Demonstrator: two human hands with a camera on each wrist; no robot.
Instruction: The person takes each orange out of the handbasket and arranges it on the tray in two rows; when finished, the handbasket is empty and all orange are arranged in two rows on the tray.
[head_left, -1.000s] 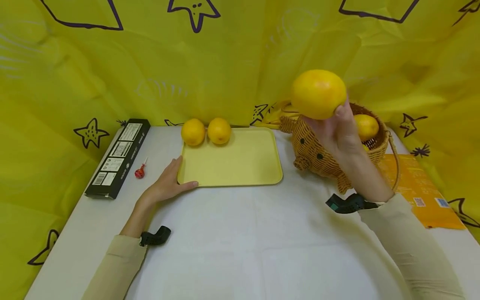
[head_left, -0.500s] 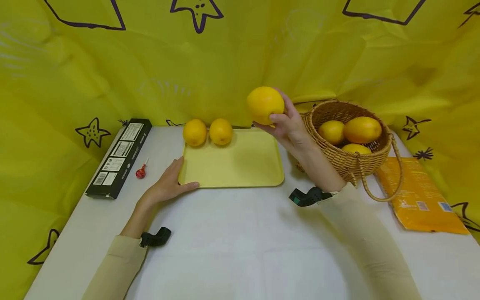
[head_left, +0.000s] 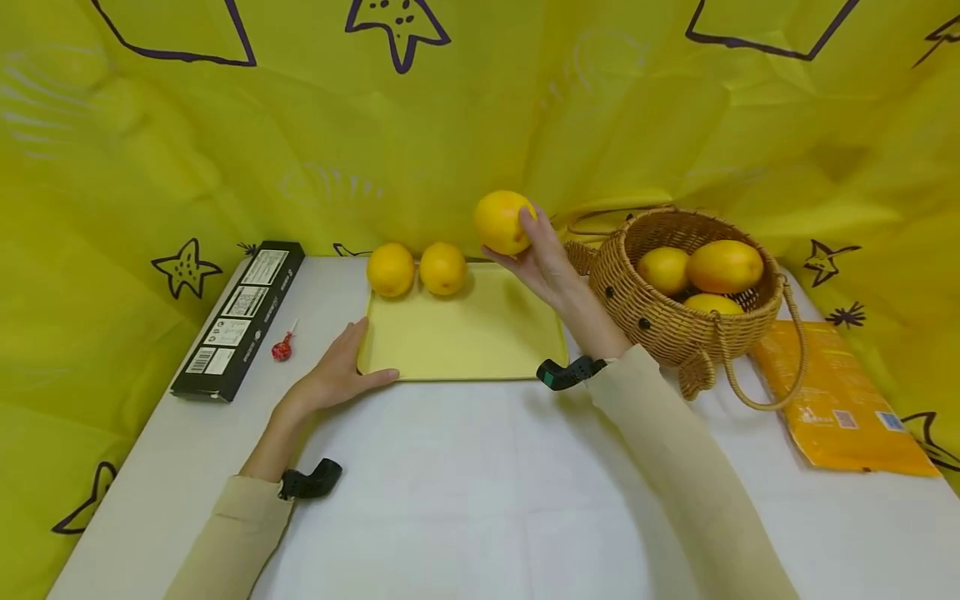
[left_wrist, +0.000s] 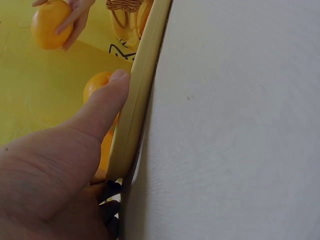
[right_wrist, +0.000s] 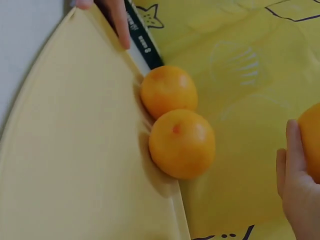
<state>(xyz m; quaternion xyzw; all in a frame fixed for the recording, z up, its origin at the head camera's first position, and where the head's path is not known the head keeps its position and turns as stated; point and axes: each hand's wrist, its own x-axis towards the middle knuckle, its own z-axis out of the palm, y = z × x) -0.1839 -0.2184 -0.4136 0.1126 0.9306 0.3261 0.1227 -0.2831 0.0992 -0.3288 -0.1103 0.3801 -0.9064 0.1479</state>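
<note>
Fruit (head_left: 498, 222) is being gripped aloft by the right hand (head_left: 546, 265) near the far edge of the tray (head_left: 465, 337), right of two oranges (head_left: 391, 270) sitting at its far left corner. The left hand (head_left: 336, 372) is resting, fingers outstretched, against the near left corner; a basket (head_left: 678, 332) is standing farther right.
</note>
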